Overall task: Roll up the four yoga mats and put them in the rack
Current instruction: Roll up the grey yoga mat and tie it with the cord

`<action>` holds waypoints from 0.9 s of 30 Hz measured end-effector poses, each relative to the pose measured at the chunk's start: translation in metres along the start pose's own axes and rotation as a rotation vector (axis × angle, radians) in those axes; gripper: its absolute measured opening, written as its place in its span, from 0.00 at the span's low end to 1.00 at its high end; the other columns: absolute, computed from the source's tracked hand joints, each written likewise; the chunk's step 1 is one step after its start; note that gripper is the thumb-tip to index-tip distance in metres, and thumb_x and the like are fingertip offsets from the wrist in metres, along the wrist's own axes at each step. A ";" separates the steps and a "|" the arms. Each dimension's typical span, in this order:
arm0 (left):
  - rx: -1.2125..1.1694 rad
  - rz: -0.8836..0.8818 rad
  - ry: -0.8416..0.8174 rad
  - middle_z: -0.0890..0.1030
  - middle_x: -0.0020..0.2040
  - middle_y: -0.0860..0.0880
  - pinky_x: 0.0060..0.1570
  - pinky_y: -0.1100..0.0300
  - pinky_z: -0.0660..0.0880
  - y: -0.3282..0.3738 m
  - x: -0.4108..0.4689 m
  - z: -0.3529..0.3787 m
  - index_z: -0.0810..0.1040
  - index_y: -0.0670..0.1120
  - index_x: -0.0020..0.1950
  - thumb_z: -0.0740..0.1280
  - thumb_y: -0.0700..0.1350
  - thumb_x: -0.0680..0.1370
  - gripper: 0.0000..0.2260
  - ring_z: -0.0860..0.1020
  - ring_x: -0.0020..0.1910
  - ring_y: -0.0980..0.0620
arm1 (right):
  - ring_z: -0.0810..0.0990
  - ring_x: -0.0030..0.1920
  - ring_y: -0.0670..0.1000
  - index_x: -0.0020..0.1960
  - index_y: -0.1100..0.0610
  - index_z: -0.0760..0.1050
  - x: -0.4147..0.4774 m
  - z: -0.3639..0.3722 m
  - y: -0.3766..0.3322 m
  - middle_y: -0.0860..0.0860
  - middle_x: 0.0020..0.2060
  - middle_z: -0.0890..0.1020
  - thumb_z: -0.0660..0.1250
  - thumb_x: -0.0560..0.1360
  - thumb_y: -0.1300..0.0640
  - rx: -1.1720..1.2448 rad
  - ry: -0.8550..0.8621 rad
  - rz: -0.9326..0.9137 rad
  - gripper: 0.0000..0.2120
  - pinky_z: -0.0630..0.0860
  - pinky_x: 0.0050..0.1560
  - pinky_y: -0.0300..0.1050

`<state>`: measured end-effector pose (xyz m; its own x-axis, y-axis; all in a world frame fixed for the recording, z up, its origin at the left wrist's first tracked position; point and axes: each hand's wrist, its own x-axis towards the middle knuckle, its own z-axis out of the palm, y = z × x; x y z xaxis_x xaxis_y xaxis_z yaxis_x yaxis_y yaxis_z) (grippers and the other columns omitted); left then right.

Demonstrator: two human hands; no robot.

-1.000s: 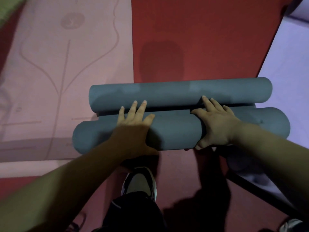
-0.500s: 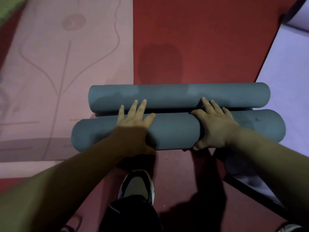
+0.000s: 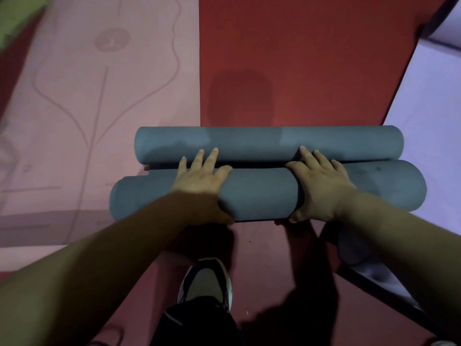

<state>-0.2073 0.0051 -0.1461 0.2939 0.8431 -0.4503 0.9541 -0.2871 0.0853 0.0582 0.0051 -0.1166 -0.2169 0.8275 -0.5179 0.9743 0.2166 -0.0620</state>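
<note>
Two grey rolls, head view: near roll [image 3: 262, 193] butted against far roll [image 3: 249, 143] on the red floor [image 3: 299, 58]. Versus a second ago almost nothing moves; both rolls sit where they were. Left hand [image 3: 199, 181] presses flat on the near roll, fingers [image 3: 212, 156] spread. Right hand [image 3: 321, 186] drapes over it, fingers [image 3: 305, 152] close together, tips in the seam. Rolling here is probably finished. Pink mat [image 3: 99, 96] and lilac mat [image 3: 424, 96] lie flat; rack not visible.

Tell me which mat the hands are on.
The rolled grey-blue mat: left hand and right hand press on its nearer roll. The pink mat and lavender mat lie flat beside it.
</note>
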 end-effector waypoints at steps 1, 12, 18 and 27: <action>0.011 -0.002 0.014 0.38 0.83 0.45 0.77 0.34 0.41 0.000 -0.001 0.002 0.49 0.57 0.81 0.74 0.74 0.60 0.57 0.39 0.81 0.40 | 0.45 0.81 0.60 0.79 0.42 0.51 0.001 -0.002 0.000 0.54 0.82 0.43 0.75 0.52 0.24 0.004 -0.010 -0.001 0.63 0.51 0.78 0.64; 0.031 0.000 0.057 0.40 0.83 0.46 0.77 0.34 0.44 0.000 0.003 0.003 0.50 0.57 0.81 0.75 0.72 0.60 0.57 0.42 0.82 0.39 | 0.42 0.81 0.60 0.79 0.44 0.51 0.007 -0.013 0.000 0.57 0.81 0.40 0.75 0.53 0.26 0.003 -0.029 -0.001 0.63 0.49 0.78 0.64; 0.019 -0.004 0.009 0.41 0.83 0.46 0.77 0.33 0.44 -0.003 0.011 -0.012 0.51 0.58 0.80 0.76 0.72 0.60 0.56 0.42 0.81 0.39 | 0.46 0.81 0.62 0.80 0.46 0.49 0.005 -0.006 -0.001 0.57 0.81 0.44 0.75 0.55 0.26 -0.058 0.063 0.000 0.63 0.50 0.78 0.64; 0.057 -0.063 0.107 0.38 0.82 0.46 0.77 0.34 0.39 0.006 0.002 0.005 0.44 0.55 0.82 0.76 0.71 0.62 0.59 0.38 0.81 0.41 | 0.48 0.81 0.61 0.78 0.43 0.53 0.019 -0.020 0.001 0.59 0.81 0.45 0.76 0.50 0.26 -0.022 -0.008 0.013 0.63 0.54 0.78 0.61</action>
<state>-0.2017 0.0027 -0.1508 0.2413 0.9030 -0.3555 0.9669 -0.2552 0.0081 0.0537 0.0315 -0.1092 -0.2034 0.8264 -0.5251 0.9755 0.2171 -0.0362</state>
